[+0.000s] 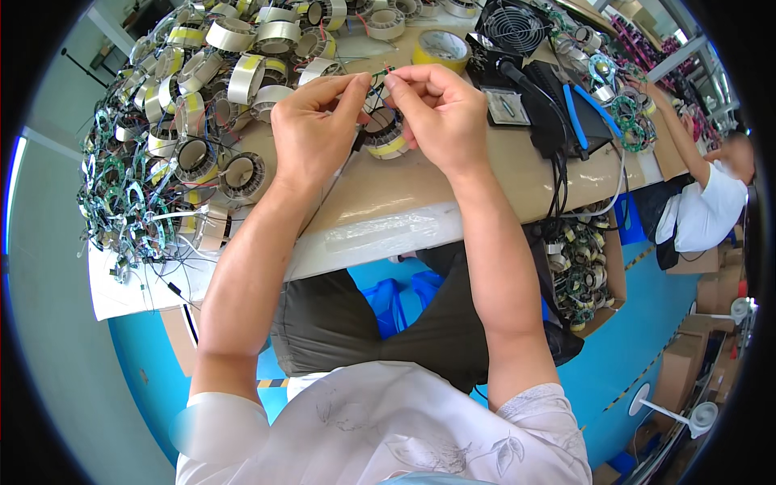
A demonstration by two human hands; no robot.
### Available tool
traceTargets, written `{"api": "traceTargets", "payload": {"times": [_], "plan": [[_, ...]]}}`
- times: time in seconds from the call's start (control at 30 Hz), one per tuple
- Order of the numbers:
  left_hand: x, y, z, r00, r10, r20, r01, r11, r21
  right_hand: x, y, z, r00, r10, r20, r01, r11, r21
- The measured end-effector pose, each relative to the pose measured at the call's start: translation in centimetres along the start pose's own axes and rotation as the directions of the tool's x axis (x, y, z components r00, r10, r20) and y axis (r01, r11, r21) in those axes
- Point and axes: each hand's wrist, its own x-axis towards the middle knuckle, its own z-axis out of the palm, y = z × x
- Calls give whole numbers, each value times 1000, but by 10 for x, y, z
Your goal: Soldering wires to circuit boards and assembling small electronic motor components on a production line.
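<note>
Over the table, my left hand (pixel 317 121) and my right hand (pixel 439 113) meet with fingertips pinched together. Thin wires (pixel 380 74), with bits of green and red, run between the fingertips; their exact ends are too small to make out. Just below hangs or rests a ring-shaped motor stator (pixel 385 147) with a yellow band, partly hidden by my right fingers. A dark cable (pixel 330 194) trails down from beside my left hand toward the table's front edge.
Many white-and-yellow banded stators (pixel 245 79) and green ring circuit boards (pixel 129 212) pile up on the left. A yellow tape roll (pixel 441 50), fan (pixel 515 29), and blue-handled pliers (pixel 575 117) lie right. A co-worker (pixel 703 202) works at the far right. A box of stators (pixel 578 275) stands below.
</note>
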Motion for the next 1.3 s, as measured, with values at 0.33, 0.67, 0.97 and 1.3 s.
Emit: {"api": "traceTargets", "payload": {"times": [0.33,0.67,0.97,1.3], "plan": [[-2,1,1,999,41,15,-41,998,46,-2,3,0,998,-61,-27,57,991,-118],[-2,4,0,997,71,31,-72,997,13,1,8,3,986,-151,-71,133,967,-218],[1,-4,0,996,85,1,-85,996,24,5,19,4,931,-356,-84,332,919,-214],[-2,-1,4,993,121,0,-121,993,-7,3,13,2,931,-358,-69,322,895,-308]]}}
